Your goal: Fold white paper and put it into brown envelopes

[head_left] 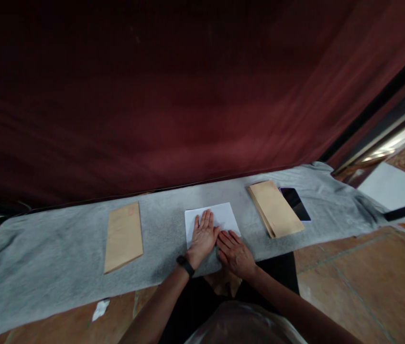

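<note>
White paper point(225, 213) lies on the grey cloth in front of me, partly covered by both hands. My left hand point(203, 235) rests flat on it, fingers stretched away from me; a dark band circles that wrist. Close beside it, my right hand point(235, 253) lies at the paper's near right edge with its fingers extended. The two hands meet near the thumbs. To the right is a stack of brown envelopes point(277, 210). A further brown envelope point(124, 236), or a thin pile of them, lies to the left.
The long narrow surface is draped in grey cloth point(62, 248), wrinkled at both ends. A dark phone point(295, 204) lies beside the right stack. A dark red curtain point(188, 119) rises behind. On the tiled floor point(360, 282) sits a crumpled white scrap point(101, 309).
</note>
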`<state>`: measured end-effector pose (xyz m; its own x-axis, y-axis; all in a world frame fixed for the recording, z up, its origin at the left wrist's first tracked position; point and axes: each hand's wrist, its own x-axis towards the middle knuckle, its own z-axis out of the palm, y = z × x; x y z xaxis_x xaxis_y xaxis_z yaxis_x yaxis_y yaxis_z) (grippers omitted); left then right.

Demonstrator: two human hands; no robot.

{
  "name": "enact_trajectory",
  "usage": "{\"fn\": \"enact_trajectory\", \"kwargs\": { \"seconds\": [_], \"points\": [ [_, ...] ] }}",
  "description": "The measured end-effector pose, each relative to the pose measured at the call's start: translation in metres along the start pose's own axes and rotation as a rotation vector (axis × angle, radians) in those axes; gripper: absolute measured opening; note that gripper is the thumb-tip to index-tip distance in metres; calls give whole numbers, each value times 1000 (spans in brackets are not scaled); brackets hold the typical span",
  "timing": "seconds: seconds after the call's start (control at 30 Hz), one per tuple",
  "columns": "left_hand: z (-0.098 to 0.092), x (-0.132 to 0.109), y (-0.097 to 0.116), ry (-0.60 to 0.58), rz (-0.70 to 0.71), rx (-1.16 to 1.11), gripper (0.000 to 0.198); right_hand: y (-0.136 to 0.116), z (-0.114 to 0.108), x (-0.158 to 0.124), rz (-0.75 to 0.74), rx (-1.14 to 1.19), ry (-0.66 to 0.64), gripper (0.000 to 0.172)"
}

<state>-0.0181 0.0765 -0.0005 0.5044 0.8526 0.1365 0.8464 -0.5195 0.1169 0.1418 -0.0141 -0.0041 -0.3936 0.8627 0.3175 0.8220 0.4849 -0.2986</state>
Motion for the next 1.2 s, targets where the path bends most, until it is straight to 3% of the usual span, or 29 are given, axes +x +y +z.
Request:
{"fn": "enact_trajectory", "kwargs": {
  "seconds": [0.3, 0.6, 1.0, 1.2],
  "points": [
    [6, 17, -8, 3, -46, -21, 62, 2, -2, -1, -19, 1, -30, 46],
    [7, 11, -14, 58, -48, -36, 58, 2, -3, 0, -22, 7, -36, 47],
    [6, -3, -32, 68, -288, 87, 72, 2, 0, -2, -26, -20, -1, 48],
    [3, -8, -36, 139, -382, 111, 75, 2, 1, -2, -26, -18, -4, 49]
  ]
}}
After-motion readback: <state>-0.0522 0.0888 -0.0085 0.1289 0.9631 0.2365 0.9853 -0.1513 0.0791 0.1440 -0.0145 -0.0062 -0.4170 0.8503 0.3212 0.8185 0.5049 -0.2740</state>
